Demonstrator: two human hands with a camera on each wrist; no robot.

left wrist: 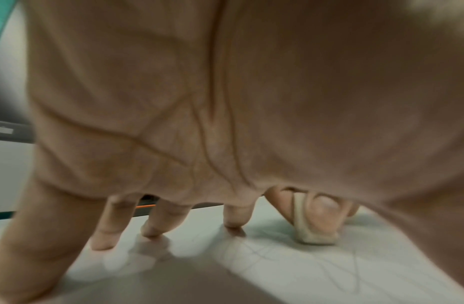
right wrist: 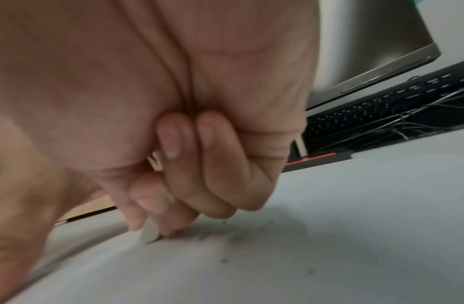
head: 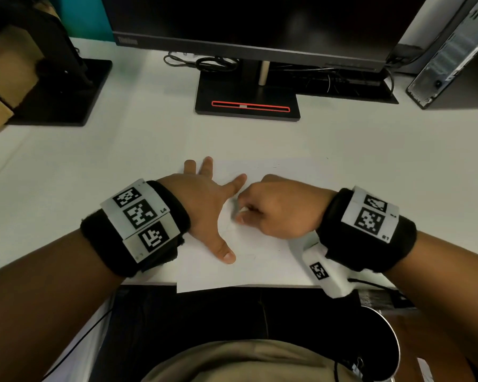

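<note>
A white sheet of paper (head: 260,260) with faint pencil lines lies at the front edge of the white desk (head: 122,166). My left hand (head: 213,199) lies flat on it, fingers spread, pressing it down. My right hand (head: 271,208) is curled just to the right and pinches a small white eraser (right wrist: 149,234) whose tip touches the paper. In the left wrist view the eraser (left wrist: 314,228) shows beyond my spread fingertips (left wrist: 233,222). Dark eraser crumbs (right wrist: 225,240) dot the paper (right wrist: 277,267) near the right hand.
A black monitor (head: 260,23) on a stand with a red-trimmed base (head: 249,106) rises behind the paper. A keyboard (head: 356,84) and cables lie behind the base, a computer case (head: 453,59) at the right, another black stand (head: 66,89) at the left.
</note>
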